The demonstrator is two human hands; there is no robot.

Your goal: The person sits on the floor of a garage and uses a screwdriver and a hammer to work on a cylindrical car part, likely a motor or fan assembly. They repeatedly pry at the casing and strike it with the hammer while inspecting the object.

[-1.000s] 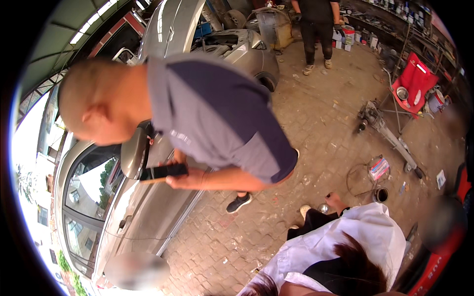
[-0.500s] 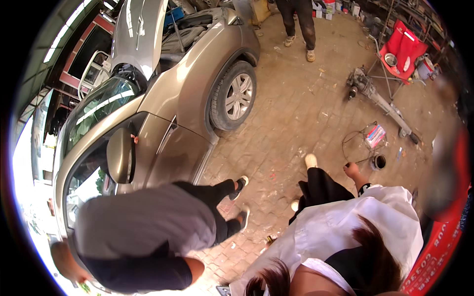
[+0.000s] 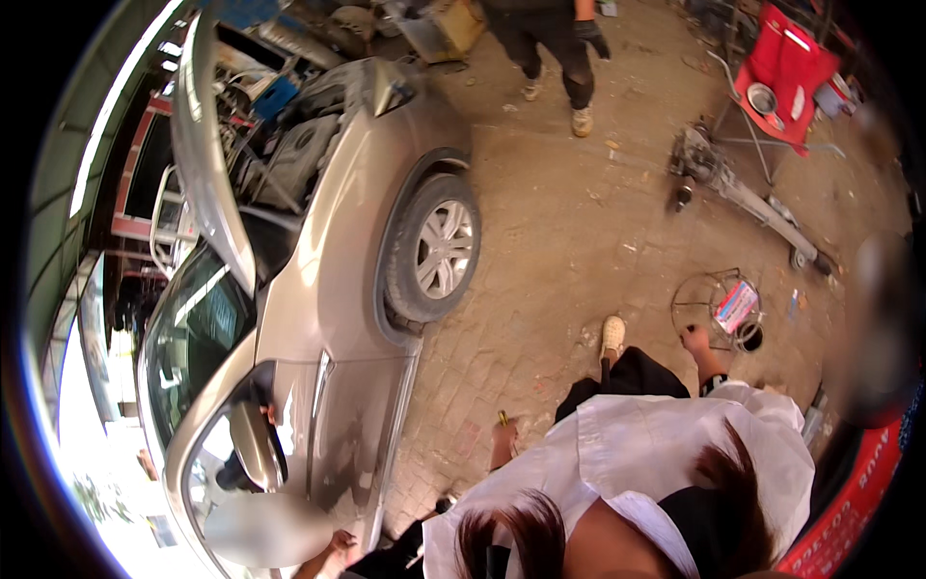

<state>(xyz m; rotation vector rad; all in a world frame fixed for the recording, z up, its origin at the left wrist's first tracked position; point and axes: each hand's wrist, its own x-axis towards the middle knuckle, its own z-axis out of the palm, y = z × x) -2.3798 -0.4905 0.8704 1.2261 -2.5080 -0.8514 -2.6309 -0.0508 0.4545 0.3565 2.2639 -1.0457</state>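
I look down on my white shirt, black trousers and a white shoe (image 3: 612,335). My left hand (image 3: 502,446) hangs at my side over the brick paving, closed around what looks like a small yellow-tipped tool (image 3: 502,418). My right hand (image 3: 694,342), with a dark band on the wrist, hangs beside a round wire basket (image 3: 693,311) on the ground that has a red and white packet (image 3: 737,305) in it. The right hand's fingers are too small to read.
A beige car (image 3: 338,280) with its bonnet up stands to the left, front wheel (image 3: 436,251) towards me. Another person's hand (image 3: 338,546) shows by the car door. A person in dark clothes (image 3: 552,43) stands at the back. A floor jack (image 3: 743,198) and red chair (image 3: 786,72) are at the right.
The person in the grey-blue shirt who bent in front of me has dropped away to the lower left, almost out of view. The view now shows the car's front wheel and open bonnet.
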